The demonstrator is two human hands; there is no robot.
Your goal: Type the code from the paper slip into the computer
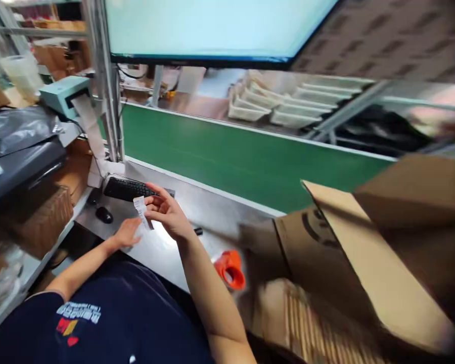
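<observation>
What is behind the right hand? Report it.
Behind the right hand lies a black keyboard on the metal tabletop. Its left part and a bit of its right end show; whatever the hand covers cannot be seen.

I can read no words or numbers here: the white lettering (79,311) near a red heart (72,342) on my navy-blue fabric shirt (125,308) is too blurred, as is the tiny print (139,204) on the small white paper slip (143,214) I hold. The brown cardboard box (299,247) bears a dark curved mark (314,234).
</observation>
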